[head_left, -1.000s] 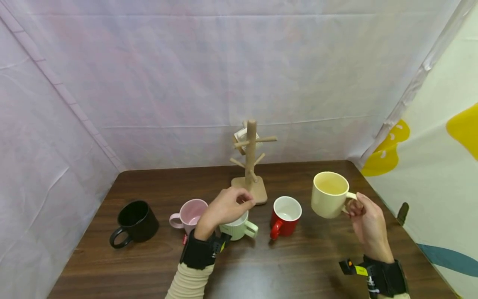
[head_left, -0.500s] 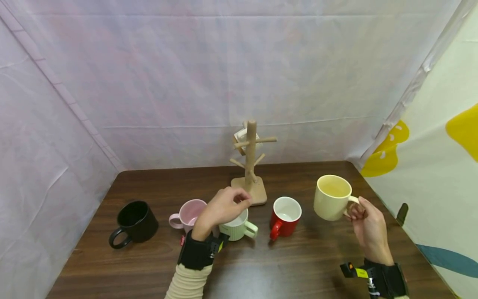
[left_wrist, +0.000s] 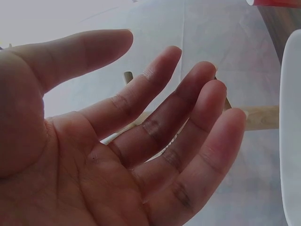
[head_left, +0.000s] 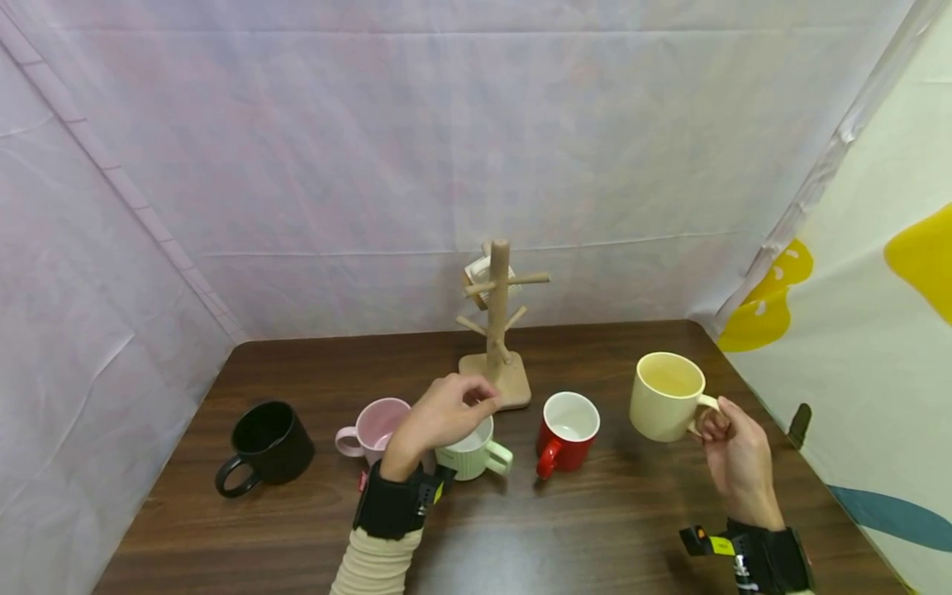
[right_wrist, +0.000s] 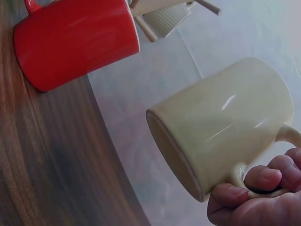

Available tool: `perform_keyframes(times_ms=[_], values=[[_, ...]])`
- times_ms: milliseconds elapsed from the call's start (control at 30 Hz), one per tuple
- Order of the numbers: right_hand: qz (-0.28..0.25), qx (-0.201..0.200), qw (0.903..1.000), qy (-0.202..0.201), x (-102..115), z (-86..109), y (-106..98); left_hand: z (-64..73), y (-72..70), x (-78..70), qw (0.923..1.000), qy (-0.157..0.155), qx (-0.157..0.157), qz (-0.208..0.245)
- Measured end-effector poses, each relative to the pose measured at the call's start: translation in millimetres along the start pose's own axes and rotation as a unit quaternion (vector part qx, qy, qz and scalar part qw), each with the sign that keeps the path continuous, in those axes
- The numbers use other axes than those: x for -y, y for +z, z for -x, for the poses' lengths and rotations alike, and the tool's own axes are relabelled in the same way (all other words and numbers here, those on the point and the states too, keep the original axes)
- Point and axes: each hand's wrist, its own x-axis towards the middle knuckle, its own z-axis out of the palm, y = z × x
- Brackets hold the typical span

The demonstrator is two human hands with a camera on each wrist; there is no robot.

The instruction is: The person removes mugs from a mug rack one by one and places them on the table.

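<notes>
My right hand (head_left: 736, 459) grips the handle of a pale yellow mug (head_left: 664, 405). In the right wrist view the mug's underside shows, raised off the table, with fingers curled through its handle. My left hand (head_left: 448, 411) hovers over a light green ribbed mug (head_left: 467, 460), partly hiding it. Its fingers (left_wrist: 174, 117) are loosely bent and hold nothing, as the left wrist view shows. Left of that stands a pink mug (head_left: 381, 423), partly behind the left hand and wrist. A red mug (head_left: 567, 438) with a white inside stands between the two hands.
A wooden mug tree (head_left: 498, 322) stands at the back middle, with a white mug (head_left: 479, 268) hanging on a rear peg. At the left sits a black mug (head_left: 273, 442). The brown table (head_left: 521, 541) ends at a pale cloth backdrop (head_left: 357, 165).
The right hand has moved the yellow mug slightly to the right and nearer the person. The left hand has barely shifted; the other mugs stay in place.
</notes>
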Motion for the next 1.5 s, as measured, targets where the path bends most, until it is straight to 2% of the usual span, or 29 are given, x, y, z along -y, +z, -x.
perform_keyframes(times_ms=[233,533,933,1100,1333,1500], values=[[-0.001,-0.007,0.9999,0.009,-2,2.1,-3,-1.1,0.4,1.2,1.0,-0.004,-0.001,0.002],[-0.021,0.016,0.9994,0.02,-7,1.0,-8,-1.2,0.8,3.6,0.9999,0.001,0.002,0.01],[-0.007,0.024,0.9993,0.028,-14,0.1,-14,-2.1,2.2,5.3,1.0,0.0,-0.002,0.009],[0.01,0.016,0.9993,0.034,-15,0.1,-14,-2.0,2.0,5.7,0.9999,0.002,0.0,0.012],[-0.004,0.003,0.9986,0.052,-18,-0.7,-13,-1.7,1.6,6.4,0.9999,0.001,0.004,0.016],[0.008,-0.011,0.9983,0.057,-21,-1.6,-12,-1.1,2.6,8.0,0.9997,0.003,0.009,0.021]])
